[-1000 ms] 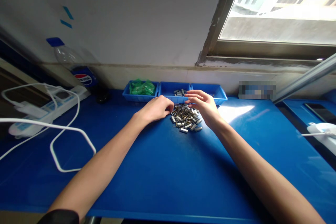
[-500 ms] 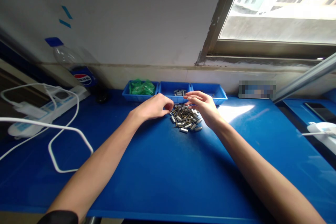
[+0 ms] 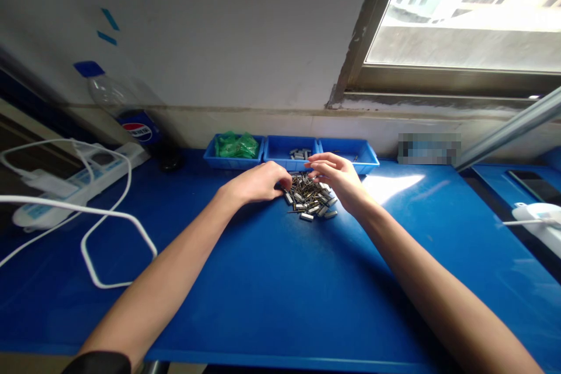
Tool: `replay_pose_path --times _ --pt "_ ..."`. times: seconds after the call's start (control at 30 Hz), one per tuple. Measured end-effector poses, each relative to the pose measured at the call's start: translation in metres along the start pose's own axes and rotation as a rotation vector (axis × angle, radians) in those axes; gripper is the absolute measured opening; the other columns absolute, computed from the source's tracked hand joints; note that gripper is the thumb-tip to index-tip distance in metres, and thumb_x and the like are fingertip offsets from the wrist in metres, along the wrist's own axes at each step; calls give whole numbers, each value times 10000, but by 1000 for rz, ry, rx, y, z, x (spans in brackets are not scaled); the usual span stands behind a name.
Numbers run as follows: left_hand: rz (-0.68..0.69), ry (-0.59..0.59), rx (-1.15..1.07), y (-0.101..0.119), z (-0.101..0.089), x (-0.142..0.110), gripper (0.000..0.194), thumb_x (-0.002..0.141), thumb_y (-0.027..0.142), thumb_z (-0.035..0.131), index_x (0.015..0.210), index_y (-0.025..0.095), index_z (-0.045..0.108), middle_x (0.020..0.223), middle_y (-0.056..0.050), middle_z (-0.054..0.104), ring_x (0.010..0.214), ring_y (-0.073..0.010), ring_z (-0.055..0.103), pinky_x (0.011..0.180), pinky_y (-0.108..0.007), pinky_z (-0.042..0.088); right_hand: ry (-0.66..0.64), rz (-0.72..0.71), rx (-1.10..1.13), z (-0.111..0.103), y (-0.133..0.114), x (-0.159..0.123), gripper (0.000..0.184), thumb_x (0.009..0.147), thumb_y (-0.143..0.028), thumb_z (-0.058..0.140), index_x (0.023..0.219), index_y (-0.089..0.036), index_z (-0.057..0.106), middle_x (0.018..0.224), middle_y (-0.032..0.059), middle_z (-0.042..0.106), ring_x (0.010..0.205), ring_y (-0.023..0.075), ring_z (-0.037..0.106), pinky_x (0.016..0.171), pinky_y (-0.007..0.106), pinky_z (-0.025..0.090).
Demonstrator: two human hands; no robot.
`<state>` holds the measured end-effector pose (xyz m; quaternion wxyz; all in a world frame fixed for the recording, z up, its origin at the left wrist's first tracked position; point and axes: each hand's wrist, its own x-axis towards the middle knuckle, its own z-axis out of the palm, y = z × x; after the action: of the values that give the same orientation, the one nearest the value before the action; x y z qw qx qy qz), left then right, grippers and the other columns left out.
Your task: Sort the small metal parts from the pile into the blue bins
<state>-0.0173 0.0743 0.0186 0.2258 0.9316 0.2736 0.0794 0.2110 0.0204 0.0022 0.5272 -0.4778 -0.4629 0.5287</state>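
A heap of small metal parts (image 3: 309, 196), thin screws mixed with short silvery standoffs, lies on the blue table (image 3: 280, 280). At its left edge is my left hand (image 3: 262, 181), fingers curled down and closed near the thumb; what they hold, if anything, is hidden. My right hand (image 3: 339, 178) hovers over the heap's right side, fingers stretched and apart, with nothing seen in it. Behind the hands, the middle blue bin (image 3: 291, 143) contains several standoffs (image 3: 300, 154). In the right bin (image 3: 348, 148) are a few thin screws (image 3: 355, 158).
The left bin (image 3: 234, 162) holds a crumpled green plastic bag (image 3: 236, 145). A cola bottle (image 3: 140, 128) stands by the wall. Further left are a power strip (image 3: 48, 201) and a looping white cable (image 3: 118, 219). A phone (image 3: 532, 185) lies at far right.
My left hand lifted slightly from the heap's left edge, then came back down with its fingers curled there. My right hand has barely shifted.
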Motion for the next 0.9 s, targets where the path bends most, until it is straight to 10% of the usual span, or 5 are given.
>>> replay_pose_path --times 0.43,0.9 --pt "-17 78 -92 5 -6 0 144 787 53 615 817 161 705 835 -19 747 769 -154 669 710 -243 465 -2 23 -1 0 -1 0 280 743 -364 839 955 -197 764 944 65 803 758 158 693 710 290 541" --pt "-82 535 -593 19 -12 6 197 777 281 813 857 132 712 871 -62 765 810 -181 741 805 -291 620 -129 -52 -66 -2 -2 -3 332 783 -377 849 1068 -220 782 942 56 808 815 204 729 776 339 557"
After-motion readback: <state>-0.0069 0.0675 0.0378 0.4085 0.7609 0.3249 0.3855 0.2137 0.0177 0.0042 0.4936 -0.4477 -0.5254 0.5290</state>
